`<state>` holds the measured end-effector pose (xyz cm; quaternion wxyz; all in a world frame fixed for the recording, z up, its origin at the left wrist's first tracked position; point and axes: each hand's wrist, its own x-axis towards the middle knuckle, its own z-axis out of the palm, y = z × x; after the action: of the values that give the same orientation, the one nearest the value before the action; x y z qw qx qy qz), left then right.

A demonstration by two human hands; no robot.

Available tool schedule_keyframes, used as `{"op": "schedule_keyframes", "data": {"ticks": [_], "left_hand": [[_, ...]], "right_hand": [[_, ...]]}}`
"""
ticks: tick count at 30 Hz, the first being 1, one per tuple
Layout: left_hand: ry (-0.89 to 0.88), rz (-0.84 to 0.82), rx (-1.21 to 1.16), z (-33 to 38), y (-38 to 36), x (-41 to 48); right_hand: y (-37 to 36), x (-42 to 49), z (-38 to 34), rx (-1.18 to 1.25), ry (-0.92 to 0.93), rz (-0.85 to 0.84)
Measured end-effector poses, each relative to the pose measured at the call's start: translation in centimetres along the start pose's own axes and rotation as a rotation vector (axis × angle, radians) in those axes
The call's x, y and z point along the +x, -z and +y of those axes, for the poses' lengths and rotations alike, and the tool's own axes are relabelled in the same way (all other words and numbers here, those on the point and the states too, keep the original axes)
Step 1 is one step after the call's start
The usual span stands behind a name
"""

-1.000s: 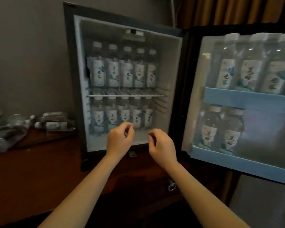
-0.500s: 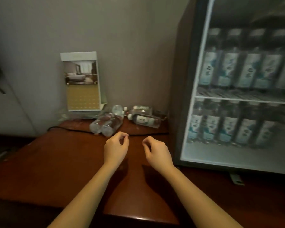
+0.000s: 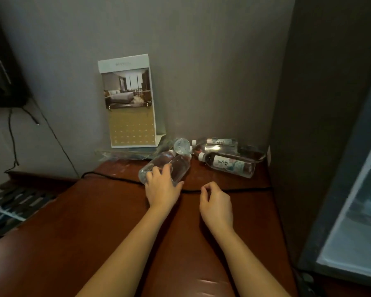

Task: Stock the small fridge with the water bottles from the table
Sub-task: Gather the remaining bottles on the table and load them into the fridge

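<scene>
Several clear water bottles lie in a heap at the back of the brown table (image 3: 84, 232). My left hand (image 3: 161, 190) grips the nearest water bottle (image 3: 181, 168), fingers curled over its base end and thumb along its right side. A second bottle (image 3: 159, 161) lies against it on the left. Two labelled bottles (image 3: 229, 165) lie crosswise to the right, near the fridge. My right hand (image 3: 216, 204) hovers over the table just right of the left hand, fingers loosely curled and holding nothing. The small fridge (image 3: 313, 125) stands at the right, with its lit inside barely showing at the frame edge.
A desk calendar (image 3: 128, 101) leans on the grey wall behind the bottles, with crumpled plastic wrap (image 3: 124, 154) at its foot. A black cable (image 3: 114, 178) runs across the table behind my hands. A dark screen and wires hang at the far left.
My view swung left from the fridge to the table. My left hand reached forward and took hold of a lying bottle. My right hand stayed loosely curled beside it.
</scene>
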<state>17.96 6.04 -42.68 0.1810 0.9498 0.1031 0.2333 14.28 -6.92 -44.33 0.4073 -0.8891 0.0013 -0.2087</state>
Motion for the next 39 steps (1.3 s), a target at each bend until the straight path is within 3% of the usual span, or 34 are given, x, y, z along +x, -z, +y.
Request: {"op": "schedule_keyframes", "data": {"ticks": [3, 9, 13, 18, 21, 25, 27, 31, 35, 39], "left_hand": [[-0.011, 0.025, 0.089, 0.2, 0.3, 0.6], [0.125, -0.142, 0.021, -0.2, 2.7, -0.5], [0.202, -0.247, -0.178, -0.9, 3.2, -2.3], [0.166, -0.324, -0.485, -1.4, 2.7, -3.8], [0.029, -0.32, -0.618, -1.0, 2.1, -4.7], [-0.333, -0.215, -0.61, 0.2, 1.9, -5.5], [-0.34, -0.251, -0.774, 0.6, 2.1, -5.8], [-0.192, -0.405, -1.077, 0.4, 2.6, -5.9], [-0.084, -0.743, -1.129, 0.7, 3.1, -6.3], [-0.086, -0.528, -0.979, 1.7, 2.9, -7.1]], "right_hand": [[0.5, -0.4, -0.1, 0.014, 0.024, 0.029], [0.2, -0.4, -0.1, 0.133, -0.025, -0.016], [-0.1, -0.7, -0.7, 0.249, -0.075, -0.16], [0.2, -1.4, -1.7, 0.389, -0.176, -0.233], [0.4, -1.5, -1.4, 0.659, -0.311, -0.165], [0.8, -1.0, -1.0, 1.113, -0.389, -0.094], [1.4, -0.8, -0.7, 1.234, -0.392, -0.106], [2.8, -0.4, -0.2, 1.387, -0.354, -0.214], [3.5, 0.1, -0.1, 1.335, -0.227, -0.421], [3.7, 0.4, 0.1, 1.217, -0.143, -0.439]]}}
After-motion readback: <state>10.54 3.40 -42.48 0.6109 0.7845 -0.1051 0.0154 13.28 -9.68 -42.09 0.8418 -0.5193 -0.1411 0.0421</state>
